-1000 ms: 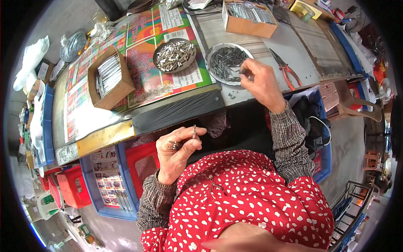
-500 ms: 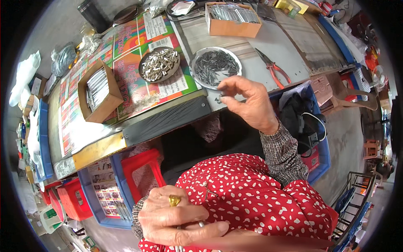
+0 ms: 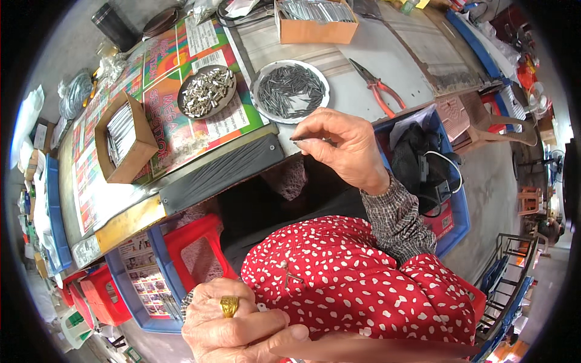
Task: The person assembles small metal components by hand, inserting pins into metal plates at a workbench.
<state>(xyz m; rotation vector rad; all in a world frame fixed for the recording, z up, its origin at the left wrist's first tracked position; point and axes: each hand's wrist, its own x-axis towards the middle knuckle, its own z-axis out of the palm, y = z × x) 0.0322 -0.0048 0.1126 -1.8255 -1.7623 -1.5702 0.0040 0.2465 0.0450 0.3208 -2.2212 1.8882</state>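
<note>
Right hand point(image 3: 345, 148) pinches a thin dark pin point(image 3: 302, 139), just below the round dish of dark pins point(image 3: 289, 91). Left hand point(image 3: 233, 323) sits curled low by the red spotted cloth point(image 3: 363, 284); whether it grips anything, I cannot tell.

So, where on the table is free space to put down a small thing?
Bare grey tabletop lies between the round metal dish of dark pins and the red-handled pliers. The colourful printed sheet is crowded by the dish of silver pieces and the open cardboard box.

Grey concrete floor point(image 3: 484, 181), long worktable point(image 3: 387, 54), red plastic stool point(image 3: 193, 242), daylight.
</note>
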